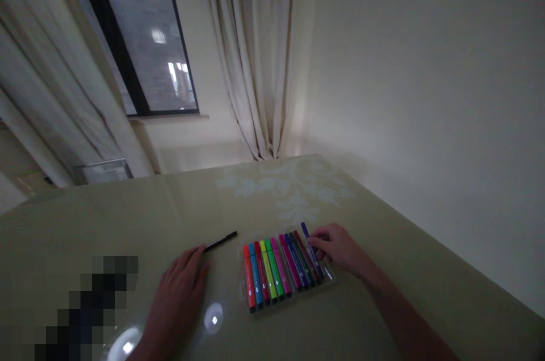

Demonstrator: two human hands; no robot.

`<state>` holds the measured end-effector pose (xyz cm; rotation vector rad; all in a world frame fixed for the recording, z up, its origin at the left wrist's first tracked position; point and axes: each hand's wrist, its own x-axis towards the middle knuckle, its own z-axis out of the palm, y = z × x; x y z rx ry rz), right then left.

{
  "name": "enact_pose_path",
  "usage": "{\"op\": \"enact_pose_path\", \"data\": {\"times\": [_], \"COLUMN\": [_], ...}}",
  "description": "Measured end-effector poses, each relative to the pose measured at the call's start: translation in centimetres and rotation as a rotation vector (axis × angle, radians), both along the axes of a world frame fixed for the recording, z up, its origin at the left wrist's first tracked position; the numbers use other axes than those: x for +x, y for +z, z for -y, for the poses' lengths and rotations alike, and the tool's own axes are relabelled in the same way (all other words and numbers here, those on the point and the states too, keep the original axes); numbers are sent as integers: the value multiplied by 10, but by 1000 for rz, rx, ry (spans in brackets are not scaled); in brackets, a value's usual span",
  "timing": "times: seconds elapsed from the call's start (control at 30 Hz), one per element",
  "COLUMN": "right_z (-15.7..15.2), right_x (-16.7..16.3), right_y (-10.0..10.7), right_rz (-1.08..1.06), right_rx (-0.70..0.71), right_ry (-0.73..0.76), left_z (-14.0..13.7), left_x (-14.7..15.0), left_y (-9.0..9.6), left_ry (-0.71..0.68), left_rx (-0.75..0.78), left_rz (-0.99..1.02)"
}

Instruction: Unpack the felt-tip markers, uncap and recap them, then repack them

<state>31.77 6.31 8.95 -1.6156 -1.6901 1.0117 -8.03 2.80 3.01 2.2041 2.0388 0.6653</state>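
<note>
A clear plastic tray (329, 274) lies on the table with a row of coloured felt-tip pens (273, 267) in it, running from orange at the left to dark shades at the right. At the right end of the row, my right hand (334, 244) pinches a purple felt-tip pen (313, 251). Its top end sticks up past the others, while its lower end is within the tray. To the left, my left hand (183, 281) rests flat on the table, fingers extended. Its fingertips are by the near end of a slim black pen (221, 242); whether they touch it I cannot tell.
The pale green table (191, 202) carries a floral pattern and shiny light reflections. A wall (426, 94) runs along its right edge. Behind stand curtains (255, 54) and a dark-framed window (145, 37). A blurred, pixelated patch covers the lower left.
</note>
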Motion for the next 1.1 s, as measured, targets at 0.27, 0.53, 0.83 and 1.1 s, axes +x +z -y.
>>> {"op": "enact_pose_path", "data": {"times": [0.27, 0.53, 0.83, 1.1], "right_z": [1, 3, 44, 51], "right_x": [-12, -11, -85, -101], "right_y": [-7, -5, 13, 0], "right_rz": [310, 394, -321, -730], "right_rx": [172, 185, 87, -69], "right_ry": [-86, -147, 192, 237], "left_z": [4, 17, 45, 56], "left_x": [0, 32, 96, 112], "left_y": [13, 36, 39, 40], "left_ry": [40, 53, -242, -145], "left_rx": [34, -87, -332, -305], "left_rz": [197, 672, 1099, 1225]}}
